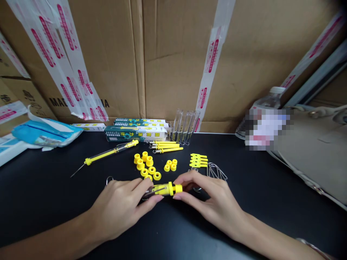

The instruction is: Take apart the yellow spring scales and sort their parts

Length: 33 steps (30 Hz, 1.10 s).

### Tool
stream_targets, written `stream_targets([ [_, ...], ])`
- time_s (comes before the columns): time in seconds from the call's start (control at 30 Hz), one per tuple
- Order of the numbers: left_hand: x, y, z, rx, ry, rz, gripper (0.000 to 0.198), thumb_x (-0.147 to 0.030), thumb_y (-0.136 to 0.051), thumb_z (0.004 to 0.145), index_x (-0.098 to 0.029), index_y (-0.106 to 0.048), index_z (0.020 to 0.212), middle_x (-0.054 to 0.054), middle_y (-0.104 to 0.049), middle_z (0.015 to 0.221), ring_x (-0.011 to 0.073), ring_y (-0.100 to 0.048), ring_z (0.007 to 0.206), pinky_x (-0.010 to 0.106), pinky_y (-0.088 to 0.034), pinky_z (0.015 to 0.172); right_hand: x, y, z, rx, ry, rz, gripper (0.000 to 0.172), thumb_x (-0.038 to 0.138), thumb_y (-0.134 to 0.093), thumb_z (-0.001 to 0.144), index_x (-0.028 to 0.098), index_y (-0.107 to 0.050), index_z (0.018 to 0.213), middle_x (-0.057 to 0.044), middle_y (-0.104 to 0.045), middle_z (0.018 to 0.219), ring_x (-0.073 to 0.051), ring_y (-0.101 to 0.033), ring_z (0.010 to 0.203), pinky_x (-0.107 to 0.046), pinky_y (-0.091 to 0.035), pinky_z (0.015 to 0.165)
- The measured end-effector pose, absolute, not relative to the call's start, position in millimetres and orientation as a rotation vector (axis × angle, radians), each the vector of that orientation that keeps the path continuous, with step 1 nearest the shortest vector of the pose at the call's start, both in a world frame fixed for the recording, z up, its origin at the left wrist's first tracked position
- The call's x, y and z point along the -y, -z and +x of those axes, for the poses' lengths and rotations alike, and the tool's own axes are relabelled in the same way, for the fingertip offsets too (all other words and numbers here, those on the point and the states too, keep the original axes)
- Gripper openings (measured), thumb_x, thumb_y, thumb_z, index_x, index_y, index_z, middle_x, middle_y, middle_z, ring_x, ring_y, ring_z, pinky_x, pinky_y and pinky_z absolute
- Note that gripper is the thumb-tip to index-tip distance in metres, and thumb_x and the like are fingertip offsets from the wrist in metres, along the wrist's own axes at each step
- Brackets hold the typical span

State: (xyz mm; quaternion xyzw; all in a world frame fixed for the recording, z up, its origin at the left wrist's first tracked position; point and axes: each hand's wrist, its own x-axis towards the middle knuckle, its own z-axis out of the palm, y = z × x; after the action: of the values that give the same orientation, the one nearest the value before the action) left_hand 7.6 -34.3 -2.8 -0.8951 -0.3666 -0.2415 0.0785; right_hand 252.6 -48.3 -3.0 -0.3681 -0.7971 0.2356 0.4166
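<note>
A tubular spring scale (159, 189) with a clear barrel and yellow inner parts lies sideways between my hands. My left hand (121, 202) is closed around its barrel, hiding the left part. Between thumb and fingers, my right hand (211, 198) pinches the small yellow cap (179, 188) at its right end, just beyond the yellow collar. Just past the left fingers are yellow flanged rings (157, 176) and yellow sleeves (140, 164). Smaller yellow caps (173, 167) sit to their right. Yellow flat pieces (198, 160) and bent metal hooks (217, 171) lie beyond my right hand.
A whole spring scale (108, 153) lies at the left. Farther back are yellow rods with springs (169, 147), upright clear tubes (185, 126) and printed boxes (137, 133). A blue packet (46, 131) is far left; a bottle (267, 99) and beige bag (314, 144) stand right. Cardboard (173, 72) walls the back.
</note>
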Motion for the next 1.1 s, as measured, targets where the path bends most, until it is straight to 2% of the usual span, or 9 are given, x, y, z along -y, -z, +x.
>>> stream_targets([
  [0.17, 35, 3, 8, 1.1, 0.722, -2.678, 0.043, -0.047, -0.036, 0.104, -0.021, -0.058, 0.078, -0.005, -0.063, 0.06, 0.013, -0.062, 0.044, 0.028, -0.038, 0.044, 50, 1, 254, 1.968, -0.466, -0.884, 0.008, 0.026, -0.067, 0.094, 0.022, -0.068, 0.101, 0.0, -0.076, 0.087, -0.013, -0.072, 0.073, -0.02, -0.057, 0.07],
  [0.3, 35, 4, 7, 1.129, 0.684, -2.697, 0.043, -0.048, -0.036, 0.104, -0.021, -0.059, 0.08, -0.004, -0.066, 0.063, 0.0138, -0.064, 0.045, 0.028, -0.04, 0.045, 47, -4, 256, 1.914, -0.271, -0.912, 0.013, 0.021, -0.058, 0.098, 0.022, -0.067, 0.107, -0.003, -0.075, 0.091, -0.017, -0.071, 0.077, -0.027, -0.057, 0.072],
  [0.4, 35, 5, 7, 1.122, 0.684, -2.702, 0.041, -0.047, -0.039, 0.103, -0.022, -0.058, 0.078, -0.005, -0.065, 0.062, 0.0149, -0.066, 0.048, 0.028, -0.04, 0.046, 40, -1, 258, 2.011, -0.143, -0.915, 0.019, 0.016, -0.055, 0.098, 0.023, -0.066, 0.113, -0.006, -0.074, 0.098, -0.021, -0.067, 0.087, -0.035, -0.056, 0.079],
  [0.53, 35, 5, 7, 1.094, 0.706, -2.704, 0.04, -0.046, -0.041, 0.103, -0.022, -0.058, 0.077, -0.005, -0.063, 0.061, 0.0155, -0.065, 0.048, 0.029, -0.039, 0.045, 30, 13, 259, 2.166, -0.014, -1.065, 0.027, 0.018, -0.057, 0.098, 0.023, -0.059, 0.124, -0.008, -0.072, 0.102, -0.025, -0.061, 0.096, -0.043, -0.054, 0.084],
  [0.63, 36, 4, 8, 1.084, 0.706, -2.708, 0.039, -0.047, -0.04, 0.103, -0.022, -0.06, 0.079, -0.005, -0.065, 0.062, 0.016, -0.067, 0.05, 0.029, -0.04, 0.046, 28, 19, 259, 2.226, 0.029, -1.146, 0.021, 0.019, -0.059, 0.097, 0.022, -0.059, 0.117, -0.009, -0.072, 0.101, -0.028, -0.059, 0.102, -0.045, -0.052, 0.085],
  [0.87, 36, 4, 8, 1.082, 0.685, -2.698, 0.04, -0.047, -0.04, 0.103, -0.022, -0.061, 0.08, -0.004, -0.066, 0.063, 0.0177, -0.068, 0.051, 0.03, -0.039, 0.045, 28, 9, 258, 2.312, 0.089, -1.121, 0.01, 0.02, -0.062, 0.096, 0.019, -0.062, 0.106, -0.007, -0.074, 0.103, -0.028, -0.055, 0.095, -0.045, -0.043, 0.081],
  [1.1, 36, 6, 8, 1.072, 0.693, -2.688, 0.038, -0.046, -0.043, 0.102, -0.022, -0.062, 0.081, -0.004, -0.064, 0.061, 0.0188, -0.067, 0.048, 0.032, -0.037, 0.043, 30, 10, 258, 2.327, 0.071, -1.042, 0.016, 0.018, -0.06, 0.097, 0.019, -0.069, 0.11, -0.005, -0.073, 0.104, -0.025, -0.049, 0.092, -0.043, -0.04, 0.084],
])
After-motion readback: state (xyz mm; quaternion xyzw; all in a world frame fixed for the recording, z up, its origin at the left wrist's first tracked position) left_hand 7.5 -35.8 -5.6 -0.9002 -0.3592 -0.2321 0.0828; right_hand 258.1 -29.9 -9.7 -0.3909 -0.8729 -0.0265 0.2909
